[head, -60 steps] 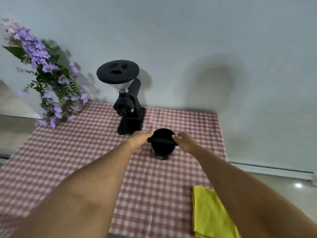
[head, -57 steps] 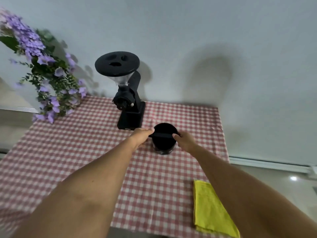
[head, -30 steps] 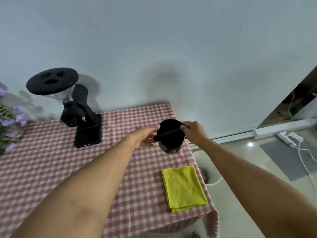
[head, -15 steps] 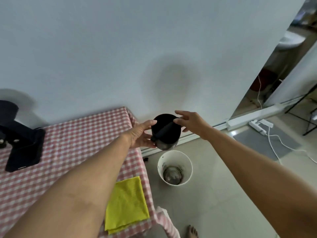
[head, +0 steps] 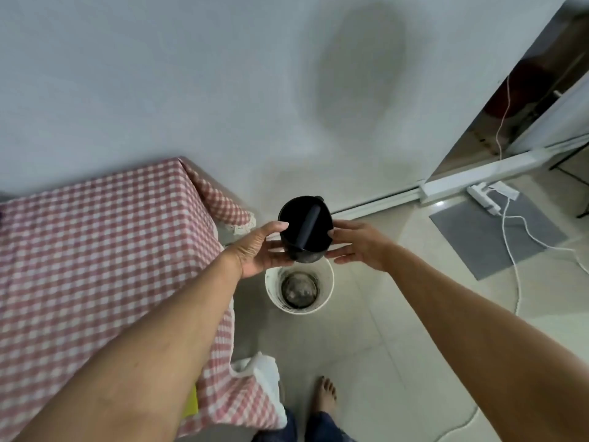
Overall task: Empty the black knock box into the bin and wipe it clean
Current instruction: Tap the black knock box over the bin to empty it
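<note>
**Knock box held over the bin**

Hands grip the black knock box (head: pixel 305 229) from both sides, holding it in the air, clear of the table and above the floor. The left hand (head: pixel 259 247) cups its left wall, thumb up near the rim and fingers curled under the lower side. The right hand (head: pixel 357 242) presses against its right wall with fingers spread along the side, so the box is clamped between the two palms. The box sits roughly upright, its open mouth facing the camera, and the dark knock bar (head: pixel 307 225) runs across the opening from the far rim to the near rim.

Directly below the box and slightly nearer stands the white bin (head: pixel 330 283) on the pale tiled floor (head: pixel 398 362). Its inside is smeared dark, with a dark mound of grounds at the bottom. The box's lower edge overlaps the bin's far rim in the head view, though the two are apart.

To the left is the table, covered with a red and white checked cloth (head: pixel 95 250) whose corner hangs down near the bin. A sliver of yellow cloth (head: pixel 192 401) shows at the table's near edge, mostly hidden behind the left forearm. A bare foot (head: pixel 326 397) stands on the floor near the bottom. On the far right lie a grey mat (head: pixel 497 231) and a white power strip (head: pixel 486 199) with a trailing white cable (head: pixel 513 260).
</note>
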`<state>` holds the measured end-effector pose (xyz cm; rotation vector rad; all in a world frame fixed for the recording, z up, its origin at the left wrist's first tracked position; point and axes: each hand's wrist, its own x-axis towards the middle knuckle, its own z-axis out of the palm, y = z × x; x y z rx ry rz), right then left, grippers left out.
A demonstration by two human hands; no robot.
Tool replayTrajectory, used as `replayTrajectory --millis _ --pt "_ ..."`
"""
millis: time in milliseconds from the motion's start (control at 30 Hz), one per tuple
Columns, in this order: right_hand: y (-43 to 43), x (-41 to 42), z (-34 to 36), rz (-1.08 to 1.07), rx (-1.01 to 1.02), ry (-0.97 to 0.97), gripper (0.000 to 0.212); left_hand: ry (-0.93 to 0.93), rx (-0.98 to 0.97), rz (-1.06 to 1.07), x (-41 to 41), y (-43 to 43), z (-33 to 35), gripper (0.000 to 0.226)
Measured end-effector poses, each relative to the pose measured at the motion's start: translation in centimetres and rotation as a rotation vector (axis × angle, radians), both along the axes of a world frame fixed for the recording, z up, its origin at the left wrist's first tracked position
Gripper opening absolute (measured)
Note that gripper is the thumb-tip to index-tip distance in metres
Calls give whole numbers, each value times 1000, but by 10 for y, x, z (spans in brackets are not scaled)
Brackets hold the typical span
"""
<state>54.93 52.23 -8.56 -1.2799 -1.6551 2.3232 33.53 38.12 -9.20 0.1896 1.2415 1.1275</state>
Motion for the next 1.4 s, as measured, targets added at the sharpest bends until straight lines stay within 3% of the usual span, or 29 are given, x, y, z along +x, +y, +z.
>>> replayTrajectory --millis 367,667,833,967,1033,1100,1233,1400 --pt "11 -25 -146 -111 -60 -106 40 -2 -118 20 -4 24 -136 62" --pt "7 -42 -302 -212 -105 -192 36 -62 -246 135 0 35 -281 93" --pt "8 -40 -366 -202 -122 -220 37 -59 -297 145 7 38 -338 71" --pt "10 -37 -404 -189 -123 -232 36 -28 -315 99 6 41 -371 74" --pt "11 -36 -417 -178 -110 -234 35 -11 -315 89 6 43 -384 65" --pt "10 -35 -431 -150 -1 -262 32 22 -315 95 7 45 -394 59" --pt "4 -26 -459 -16 571 -530 43 148 -320 137 10 48 -411 72" --pt "-2 -15 -478 27 618 -641 69 464 -339 80 16 45 -434 94"
